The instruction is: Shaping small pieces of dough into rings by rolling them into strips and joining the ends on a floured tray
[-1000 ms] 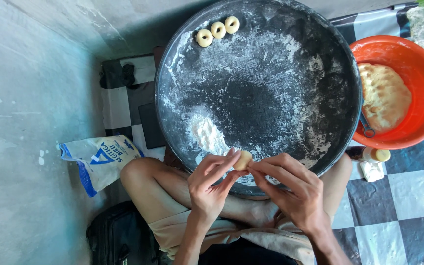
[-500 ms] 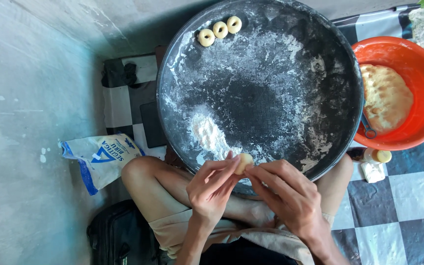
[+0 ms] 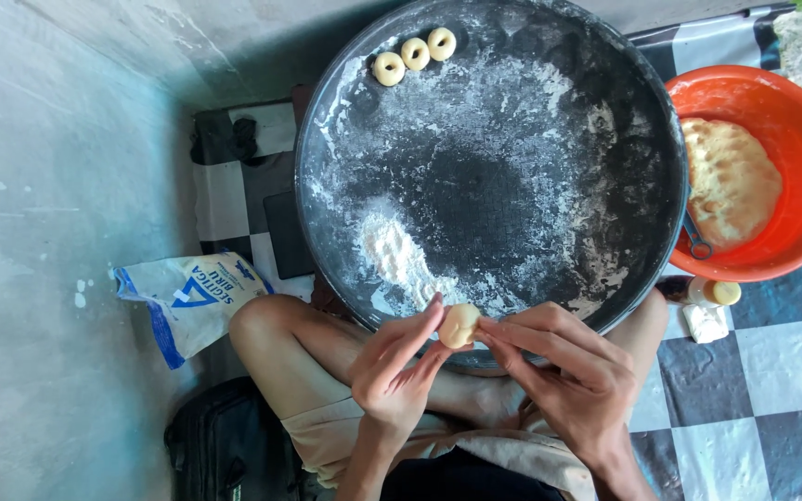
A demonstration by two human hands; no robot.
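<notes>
Dough ball (image 3: 459,326) pinched between fingers (image 3: 427,318) of both hands.

A small, pale yellow, rounded lump of soft dough (image 3: 459,326) sits pinched between the fingers (image 3: 426,318) of the left hand and the fingers (image 3: 498,331) of the right hand. It is smooth, roughly ball-shaped, held off the surface and touched from both sides at the fingertips.

Light: soft, even daylight, bright enough throughout.
Shadows: a dim band lies along the wall just beyond the round dark tray (image 3: 327,186); faint shade sits under the knees near the tray.
Glare: mild sheen on the orange bowl (image 3: 791,250) beside the tray.
Focus: sharp across the tray; slight wide-angle bending at the frame's corners.
</notes>
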